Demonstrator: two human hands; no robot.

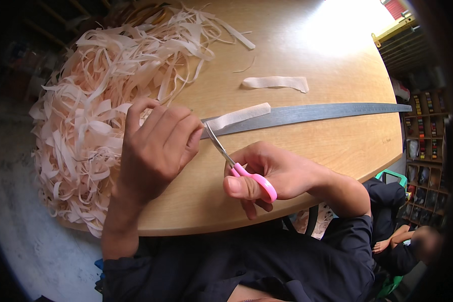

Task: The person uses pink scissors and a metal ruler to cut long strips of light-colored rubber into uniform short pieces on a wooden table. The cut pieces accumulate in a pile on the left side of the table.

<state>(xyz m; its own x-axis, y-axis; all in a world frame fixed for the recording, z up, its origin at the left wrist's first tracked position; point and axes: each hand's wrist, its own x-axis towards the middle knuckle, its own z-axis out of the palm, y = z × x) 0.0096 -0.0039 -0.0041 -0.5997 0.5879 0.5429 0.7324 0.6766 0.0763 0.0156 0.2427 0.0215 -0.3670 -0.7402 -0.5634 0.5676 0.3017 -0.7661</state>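
My right hand (274, 173) grips a pair of pink-handled scissors (255, 180), thumb and fingers at the loops. The slim metal blades reach up and left to a pale pink fabric strip (239, 116), at the end by my left fingertips. My left hand (161, 143) is closed in a pinch on that strip's near end; the pinched part is hidden behind the fingers. Under the strip runs a long steel ruler (327, 111), stretching right across the table. To the left of my left hand lies a big tangled heap of pale pink fabric strips (88, 123).
Another short strip (277, 83) lies beyond the ruler on the wooden table (337, 146). The heap spills over the table's left edge. At the right, a person (402, 246) sits near shelves (428, 131) holding colourful spools. A green chair (391, 176) stands by the table.
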